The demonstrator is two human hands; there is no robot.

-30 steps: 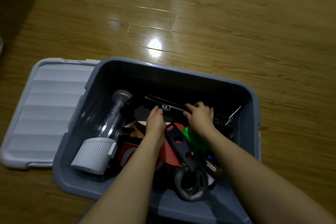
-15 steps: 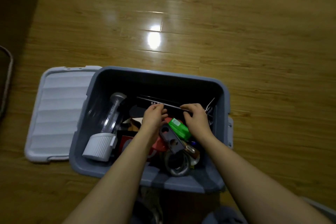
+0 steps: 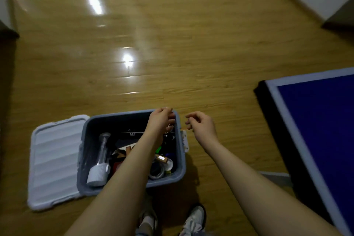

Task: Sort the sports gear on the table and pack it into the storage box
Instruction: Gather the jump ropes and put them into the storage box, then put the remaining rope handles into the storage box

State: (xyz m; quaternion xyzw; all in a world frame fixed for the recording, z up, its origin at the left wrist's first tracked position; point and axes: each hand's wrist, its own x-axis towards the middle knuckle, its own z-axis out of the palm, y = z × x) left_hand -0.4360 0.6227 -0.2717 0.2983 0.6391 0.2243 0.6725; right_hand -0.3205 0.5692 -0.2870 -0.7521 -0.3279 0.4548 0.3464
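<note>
The grey-blue storage box (image 3: 166, 180) stands on the wooden floor, open, with sports gear inside. A clear tube with a white ribbed cap (image 3: 100, 161) lies along its left side. Also inside are a black flat piece with white print (image 3: 134, 133), a small green item (image 3: 158, 149) and a grey ring (image 3: 157, 171). My left hand (image 3: 161, 120) hovers over the box's far right corner, fingers loosely curled, holding nothing. My right hand (image 3: 201, 126) hangs outside the box to its right, also loosely curled and holding nothing.
The box's white ribbed lid (image 3: 54, 161) lies flat on the floor against its left side. A blue table with a pale edge (image 3: 316, 120) fills the right. My two shoes (image 3: 193, 218) stand just behind the box. A white wall runs along the top right.
Both hands have let go of the black piece and risen out of the box, drifting right. The camera has pulled up and back, bringing the blue table into view.
</note>
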